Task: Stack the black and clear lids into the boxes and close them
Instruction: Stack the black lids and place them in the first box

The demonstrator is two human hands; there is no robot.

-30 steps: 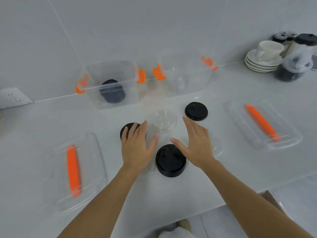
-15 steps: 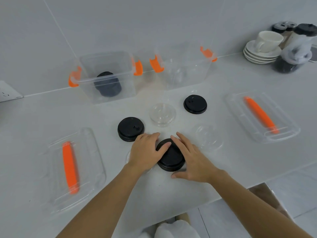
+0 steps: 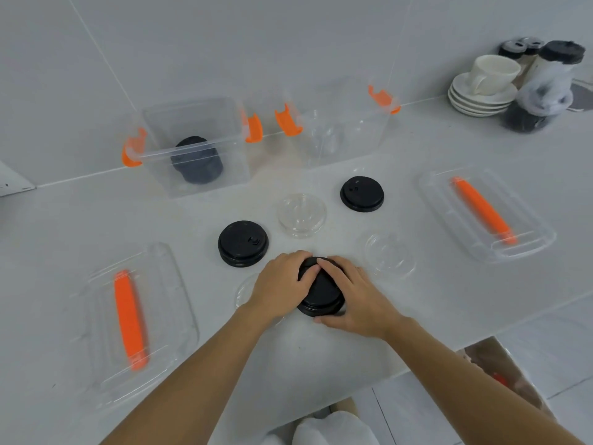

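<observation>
My left hand (image 3: 279,283) and my right hand (image 3: 352,294) both clasp a stack of black lids (image 3: 321,295) near the front of the white counter. Another black stack (image 3: 243,243) lies left of centre, and a single black lid (image 3: 362,193) lies further back. Clear lids sit in the middle (image 3: 301,214), at the right (image 3: 388,254), and partly under my left hand (image 3: 245,290). The left clear box (image 3: 195,146) holds black lids (image 3: 196,160). The right clear box (image 3: 340,130) holds clear lids, hard to make out.
Two clear box covers with orange handles lie flat: one at the front left (image 3: 131,319), one at the right (image 3: 484,213). A white cup on stacked saucers (image 3: 484,85) and lidded cups (image 3: 545,85) stand at the back right. The counter edge runs close to my forearms.
Both hands pulled back from the middle lids and closed around the near black stack from either side. The camera view has shifted slightly downward.
</observation>
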